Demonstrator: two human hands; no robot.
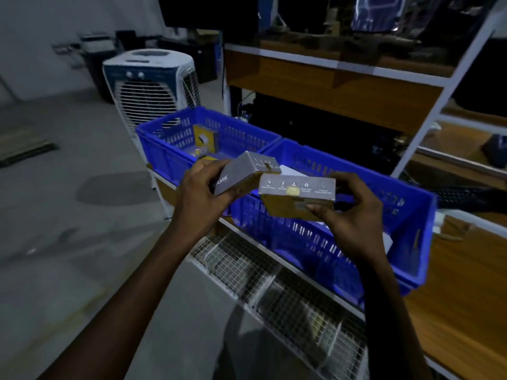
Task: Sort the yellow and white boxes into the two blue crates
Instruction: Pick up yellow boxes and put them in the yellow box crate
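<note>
2 blue crates, 2 hands, 2 held boxes (yellow-bottomed), 1 cooler.

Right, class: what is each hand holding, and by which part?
The left hand grips the left box by its near left end. The right hand holds the right box at its right end, thumb on its yellow front face.

I see open tops on the left blue crate and right blue crate, with the wooden shelf close behind.

Left yellow box, right yellow box, aloft near blue crates
</note>
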